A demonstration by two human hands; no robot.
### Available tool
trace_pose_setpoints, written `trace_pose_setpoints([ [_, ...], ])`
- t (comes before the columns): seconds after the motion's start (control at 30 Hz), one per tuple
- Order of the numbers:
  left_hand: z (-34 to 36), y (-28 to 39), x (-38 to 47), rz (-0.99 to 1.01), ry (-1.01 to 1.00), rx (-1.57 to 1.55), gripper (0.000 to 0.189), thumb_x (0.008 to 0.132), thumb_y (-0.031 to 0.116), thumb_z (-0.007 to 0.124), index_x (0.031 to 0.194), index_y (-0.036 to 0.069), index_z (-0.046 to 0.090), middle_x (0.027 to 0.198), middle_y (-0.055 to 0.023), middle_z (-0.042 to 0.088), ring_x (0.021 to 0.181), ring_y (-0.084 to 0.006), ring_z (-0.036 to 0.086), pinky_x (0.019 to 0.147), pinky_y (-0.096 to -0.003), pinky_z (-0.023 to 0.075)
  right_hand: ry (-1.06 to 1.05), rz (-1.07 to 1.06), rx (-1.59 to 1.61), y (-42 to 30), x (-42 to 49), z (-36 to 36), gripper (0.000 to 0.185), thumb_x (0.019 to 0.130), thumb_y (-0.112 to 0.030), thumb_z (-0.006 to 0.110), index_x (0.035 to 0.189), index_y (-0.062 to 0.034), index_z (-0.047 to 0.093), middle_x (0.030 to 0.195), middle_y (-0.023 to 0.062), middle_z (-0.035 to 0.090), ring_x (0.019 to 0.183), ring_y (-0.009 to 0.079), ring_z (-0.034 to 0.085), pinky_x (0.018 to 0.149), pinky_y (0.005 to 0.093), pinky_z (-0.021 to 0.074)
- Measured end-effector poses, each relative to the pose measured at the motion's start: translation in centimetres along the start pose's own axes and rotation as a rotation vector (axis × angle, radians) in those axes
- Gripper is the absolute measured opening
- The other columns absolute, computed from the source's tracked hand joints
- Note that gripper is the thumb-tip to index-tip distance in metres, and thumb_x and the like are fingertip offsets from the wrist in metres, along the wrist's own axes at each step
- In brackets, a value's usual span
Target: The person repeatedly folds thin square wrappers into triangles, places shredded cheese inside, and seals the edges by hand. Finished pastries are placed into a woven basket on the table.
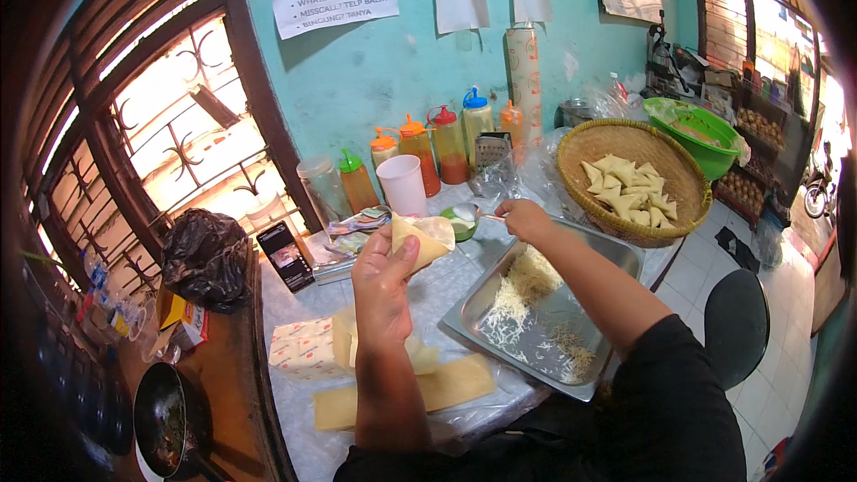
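Observation:
My left hand [385,281] is raised above the table, thumb and fingers closed on a pale pastry wrapper [423,249] folded into a triangular pocket. In my right hand [530,222] is the handle of a metal spoon [467,212]. The spoon's bowl is over a small green bowl [466,234] with something white in it, just right of the wrapper. Below my right forearm lies a steel tray [529,335] with shredded pale filling, probably grated cheese [512,291]. Flat wrapper strips [458,381] lie near the table's front, partly behind my left forearm.
A woven basket [568,191] at right holds folded triangular pastries [626,191]. Squeeze bottles [448,147], a pink cup [402,184] and a box grater [492,150] line the wall. A phone [286,256] leans at left. A dark wok [161,415] stands lower left.

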State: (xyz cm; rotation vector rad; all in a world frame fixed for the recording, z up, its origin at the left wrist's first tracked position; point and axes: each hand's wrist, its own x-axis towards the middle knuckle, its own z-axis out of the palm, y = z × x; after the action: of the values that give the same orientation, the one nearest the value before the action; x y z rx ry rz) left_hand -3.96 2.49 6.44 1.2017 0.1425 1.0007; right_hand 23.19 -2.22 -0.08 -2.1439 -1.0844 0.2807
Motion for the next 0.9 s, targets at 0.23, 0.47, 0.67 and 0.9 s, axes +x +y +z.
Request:
trace_pose_setpoints([
  [0.23, -0.9, 0.9, -0.2, -0.053, -0.076, -0.163, 0.028, 0.087, 0.007, 0.062, 0.113, -0.001, 0.056, 0.106, -0.0086, 0.062, 0.097, -0.0151, 0.06, 0.089, -0.0286, 0.0449, 0.203, -0.19, -0.244, -2.5, 0.6, 2.7, 0.041, 0.072, -0.016, 0.056, 0.112, -0.0081, 0.063, 0.105, 0.0202, 0.062, 0.097, 0.0377, 0.058, 0.087, 0.0439, 0.0456],
  [0.47, 3.1, 0.5, -3.0, -0.122, -0.401, -0.296, 0.031, 0.086, 0.003, 0.062, 0.116, -0.001, 0.053, 0.109, -0.009, 0.06, 0.101, -0.0145, 0.057, 0.09, -0.0287, 0.0453, -0.467, -0.408, 0.778, -6.1, -17.1, -2.3, 0.095, 0.061, -0.016, 0.07, 0.144, -0.0037, 0.025, 0.138, 0.0106, 0.038, 0.128, 0.0221, 0.037, 0.105, 0.0341, 0.0277],
  [0.67, 7.8, -1.0, -7.8, -0.049, -0.587, -0.183, 0.055, 0.081, -0.004, 0.067, 0.126, -0.001, 0.035, 0.105, -0.0117, 0.058, 0.1, -0.015, 0.057, 0.086, -0.0259, 0.0459, -0.08, -0.52, 1.052, -4.9, -25.4, -3.5, 0.078, 0.08, -0.017, 0.061, 0.144, 0.0032, 0.021, 0.147, 0.0177, 0.026, 0.134, 0.0265, 0.029, 0.11, 0.0373, 0.0196],
  [0.9, 9.8, -3.1, -10.0, -0.165, -0.515, -0.184, 0.049, 0.085, -0.003, 0.061, 0.127, 0.001, 0.035, 0.104, -0.0098, 0.055, 0.098, -0.0118, 0.053, 0.089, -0.0257, 0.0428, 0.383, -0.799, 0.174, -2.4, -26.8, -5.0, 0.06, 0.082, -0.012, 0.06, 0.135, 0.0062, 0.04, 0.128, 0.0254, 0.048, 0.116, 0.038, 0.049, 0.1, 0.0423, 0.0358],
])
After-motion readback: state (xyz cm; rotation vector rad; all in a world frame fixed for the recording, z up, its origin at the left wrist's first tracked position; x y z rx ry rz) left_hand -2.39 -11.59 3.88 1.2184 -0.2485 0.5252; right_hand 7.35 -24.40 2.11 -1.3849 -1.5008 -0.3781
